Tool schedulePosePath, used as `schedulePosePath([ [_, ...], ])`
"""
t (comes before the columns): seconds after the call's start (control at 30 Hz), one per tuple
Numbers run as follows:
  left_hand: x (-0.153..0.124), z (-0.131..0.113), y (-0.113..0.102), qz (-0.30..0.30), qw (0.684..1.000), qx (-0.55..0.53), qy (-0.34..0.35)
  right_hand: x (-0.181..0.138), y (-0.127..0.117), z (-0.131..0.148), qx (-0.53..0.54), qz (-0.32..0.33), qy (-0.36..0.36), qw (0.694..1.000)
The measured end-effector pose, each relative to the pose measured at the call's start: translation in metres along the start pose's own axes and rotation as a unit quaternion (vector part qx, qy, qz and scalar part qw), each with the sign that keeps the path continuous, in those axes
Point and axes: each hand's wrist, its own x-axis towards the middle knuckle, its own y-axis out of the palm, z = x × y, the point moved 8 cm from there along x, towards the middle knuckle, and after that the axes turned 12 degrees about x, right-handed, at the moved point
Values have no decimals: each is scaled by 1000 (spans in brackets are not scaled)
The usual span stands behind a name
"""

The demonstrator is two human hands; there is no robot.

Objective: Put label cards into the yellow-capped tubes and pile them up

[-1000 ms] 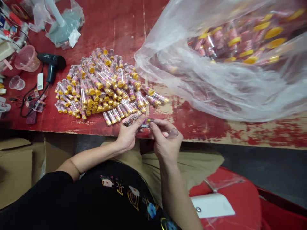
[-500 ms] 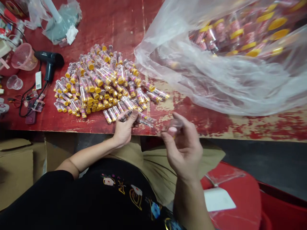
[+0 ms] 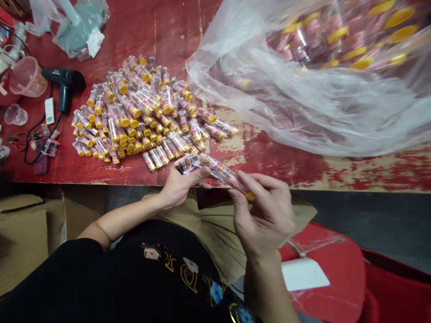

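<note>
My left hand is closed at the table's near edge, thumb pressed on flat printed plastic sleeves. A clear tube with pink contents and a yellow cap is pinched by the cap end in my right hand. The tube's far end meets a clear printed sleeve at my left fingers; how deep it sits inside cannot be made out. Beyond my left hand lies a large pile of small wrapped tubes with yellow caps.
On the right, a translucent plastic bag holds more yellow-capped tubes. A dark heat gun, a pink basket and cords occupy the table's left. Below right stands a red stool with a white card.
My right hand has brought the tube left and turned it toward my left hand, so its end now meets the sleeve. The printed sleeves in my left hand have fanned out.
</note>
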Motion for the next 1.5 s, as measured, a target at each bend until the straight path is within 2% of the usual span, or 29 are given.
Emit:
schedulePosePath([
  [0.13,-3,0,1,7,1000,-2,-8,-12,16,-13,124,84,115,982],
  [0.2,-4,0,6,49,999,-1,-20,-14,15,-16,160,60,131,977],
  [0.27,-6,3,13,98,994,18,-38,-13,9,-16,163,1,121,979],
  [0.33,-9,4,16,118,991,31,-48,-10,7,-14,150,-24,107,983],
  [0.43,-11,-2,13,96,995,20,-21,-8,10,-11,128,-24,107,986],
  [0.57,-15,-5,13,106,994,15,-3,-9,5,-7,103,-98,112,983],
  [0.7,-16,-1,11,97,995,10,-9,-12,6,-4,107,-135,108,979],
  [0.93,-10,9,3,62,997,9,-38,-11,13,-13,116,-120,136,977],
  [1.1,-7,10,3,62,998,11,-20,-13,16,-14,132,-122,141,974],
  [1.2,-5,14,-3,46,999,-4,-24,-15,22,-32,154,-144,187,959],
  [1.33,-4,20,-17,7,997,-32,-67,-1,45,-85,191,-193,254,928],
  [1.43,-6,18,-27,-16,995,-53,-89,27,62,-112,169,-221,203,939],
  [1.5,-7,15,-32,-28,993,-64,-92,50,73,-124,151,-176,153,961],
])
